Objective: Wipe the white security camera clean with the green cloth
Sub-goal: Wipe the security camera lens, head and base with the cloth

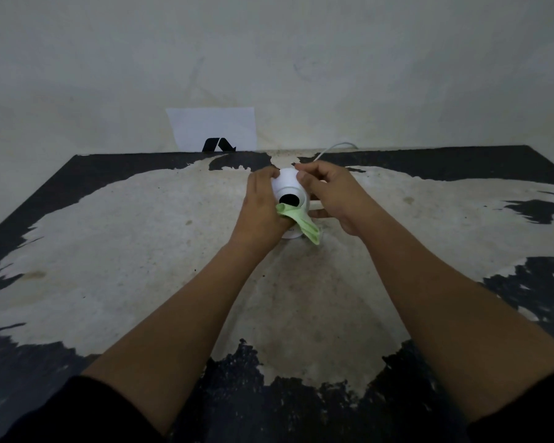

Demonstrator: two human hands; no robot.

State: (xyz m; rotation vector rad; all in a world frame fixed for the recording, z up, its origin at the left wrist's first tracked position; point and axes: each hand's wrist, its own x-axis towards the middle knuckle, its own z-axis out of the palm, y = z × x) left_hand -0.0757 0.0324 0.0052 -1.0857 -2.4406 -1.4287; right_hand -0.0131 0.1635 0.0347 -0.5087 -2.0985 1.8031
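Observation:
The white security camera, round with a black lens facing me, stands on the worn table between my two hands. My left hand wraps the camera's left side and holds the green cloth, which hangs out below the lens toward the right. My right hand grips the camera's right side, fingertips on its top. The camera's base is mostly hidden behind the cloth and my left hand.
A white cable runs from behind the camera to the table's back edge. A white sheet with a black mark leans on the wall behind. The table has a pale worn middle and black patches at the edges.

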